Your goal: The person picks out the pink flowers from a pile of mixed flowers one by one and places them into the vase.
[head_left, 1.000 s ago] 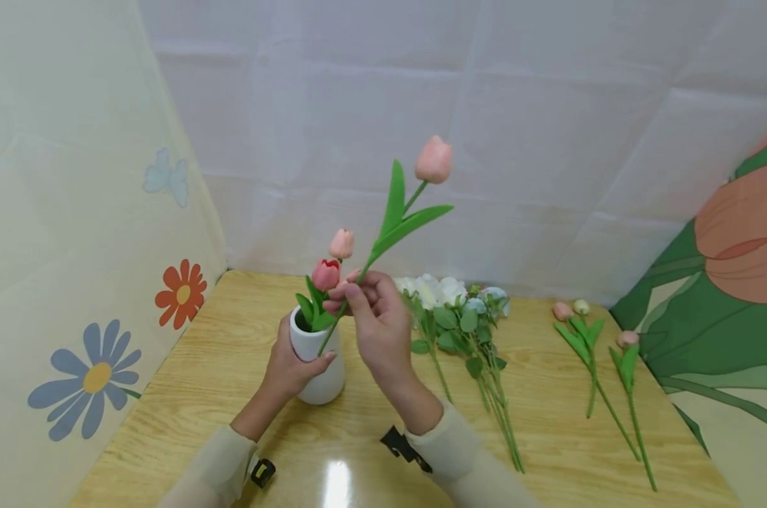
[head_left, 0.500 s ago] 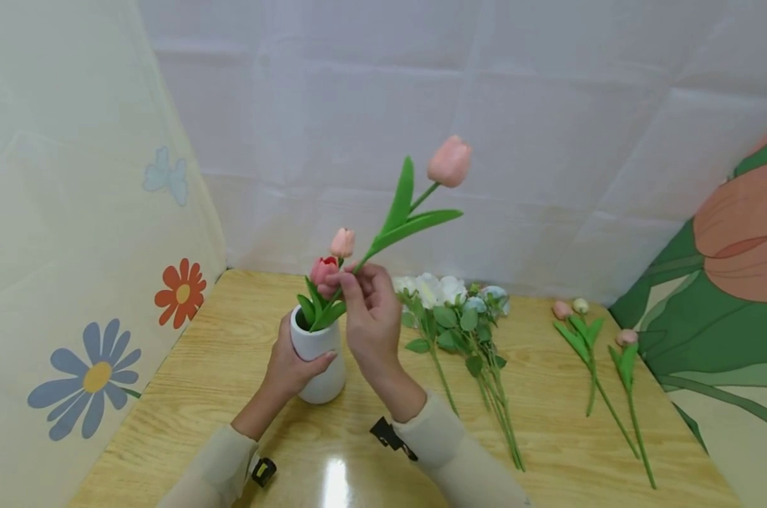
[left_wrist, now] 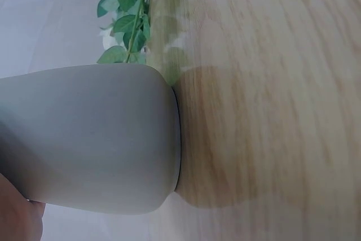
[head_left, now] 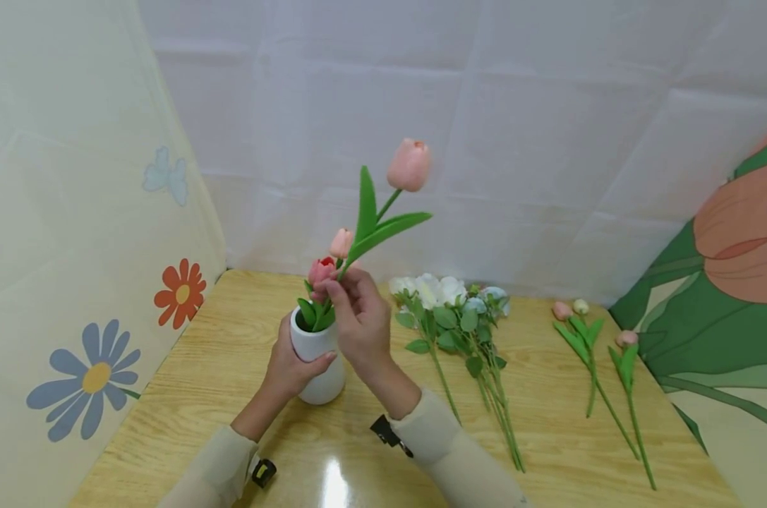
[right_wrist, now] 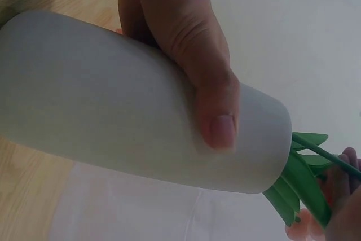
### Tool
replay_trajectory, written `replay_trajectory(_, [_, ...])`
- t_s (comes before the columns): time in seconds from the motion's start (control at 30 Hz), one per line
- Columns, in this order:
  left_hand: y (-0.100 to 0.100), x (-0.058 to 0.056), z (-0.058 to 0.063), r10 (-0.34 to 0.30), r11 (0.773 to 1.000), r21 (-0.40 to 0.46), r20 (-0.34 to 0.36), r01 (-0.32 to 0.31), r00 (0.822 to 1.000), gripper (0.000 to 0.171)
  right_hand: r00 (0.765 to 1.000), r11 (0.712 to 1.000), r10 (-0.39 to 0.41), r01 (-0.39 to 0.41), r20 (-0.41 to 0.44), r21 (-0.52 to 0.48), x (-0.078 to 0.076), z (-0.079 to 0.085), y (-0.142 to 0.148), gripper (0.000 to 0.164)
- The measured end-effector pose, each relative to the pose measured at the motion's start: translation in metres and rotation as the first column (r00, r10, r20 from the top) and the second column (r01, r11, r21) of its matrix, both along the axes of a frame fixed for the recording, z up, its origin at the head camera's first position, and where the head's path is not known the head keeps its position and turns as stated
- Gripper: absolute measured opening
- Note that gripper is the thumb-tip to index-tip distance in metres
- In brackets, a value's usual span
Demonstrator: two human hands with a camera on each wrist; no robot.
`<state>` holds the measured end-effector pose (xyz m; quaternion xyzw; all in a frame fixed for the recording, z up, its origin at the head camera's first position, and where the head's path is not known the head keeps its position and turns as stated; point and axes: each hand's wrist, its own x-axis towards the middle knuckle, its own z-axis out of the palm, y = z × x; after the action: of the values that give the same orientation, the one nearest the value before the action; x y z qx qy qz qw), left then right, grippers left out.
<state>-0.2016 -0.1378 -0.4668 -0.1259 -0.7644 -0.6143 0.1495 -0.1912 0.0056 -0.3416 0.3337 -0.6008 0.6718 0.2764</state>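
Observation:
My left hand (head_left: pixel 288 368) grips a white vase (head_left: pixel 321 381) that stands upright on the wooden table, thumb across its front. The right wrist view shows that thumb (right_wrist: pixel 217 100) pressed below the rim. Over the vase's mouth, my right hand (head_left: pixel 367 324) pinches the stem of a pink tulip (head_left: pixel 410 166), whose head and two leaves lean up to the right. In the right wrist view its green stem (right_wrist: pixel 324 152) runs to the rim. A deeper pink tulip (head_left: pixel 322 271) and a pale pink tulip (head_left: pixel 341 242) stand in the vase, partly covered by my right fingers.
White flowers (head_left: pixel 429 291) and bluish flowers (head_left: pixel 492 300) with long leafy stems lie right of the vase. Farther right lie two pink tulips (head_left: pixel 562 310) (head_left: pixel 627 339) and a whitish tulip (head_left: pixel 581 307). A white cloth (head_left: pixel 548 141) hangs behind the table.
My right hand has moved left and slightly down toward the vase, and the tulip's head has swung right, then back left. The left hand and the vase have stayed in place.

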Motion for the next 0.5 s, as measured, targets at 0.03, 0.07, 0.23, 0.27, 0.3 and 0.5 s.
replay_trajectory(0.03, [0.000, 0.000, 0.000, -0.002, 1.000, -0.002, 0.002, 0.002, 1.000, 0.094, 1.000, 1.000, 0.002, -0.002, -0.008, 0.018, -0.001, -0.001, 0.000, 0.012])
replay_trajectory(0.07, [0.000, 0.000, 0.000, -0.005, 1.000, -0.001, 0.003, 0.005, 1.000, 0.094, 1.000, 0.999, 0.003, -0.003, -0.016, 0.037, -0.001, -0.002, 0.000, 0.011])
replay_trajectory(0.23, [0.001, 0.001, 0.001, -0.008, 1.000, 0.001, 0.001, 0.008, 1.000, 0.094, 1.000, 0.994, 0.017, -0.014, -0.018, 0.112, -0.003, -0.008, 0.000, 0.011])
replay_trajectory(0.27, [0.001, 0.001, 0.001, -0.007, 1.000, 0.002, -0.004, 0.007, 1.000, 0.094, 1.000, 0.992, 0.017, -0.015, -0.017, 0.123, -0.004, -0.009, 0.000, 0.011])
replay_trajectory(0.3, [0.001, 0.002, 0.001, -0.006, 1.000, 0.002, -0.008, 0.006, 1.000, 0.093, 1.000, 0.991, 0.016, -0.014, -0.015, 0.133, -0.005, -0.010, 0.000, 0.011])
replay_trajectory(0.5, [0.001, 0.001, 0.000, -0.002, 1.000, 0.004, -0.023, 0.003, 1.000, 0.093, 1.000, 0.985, 0.006, -0.008, 0.015, 0.174, -0.008, -0.015, 0.001, 0.011])
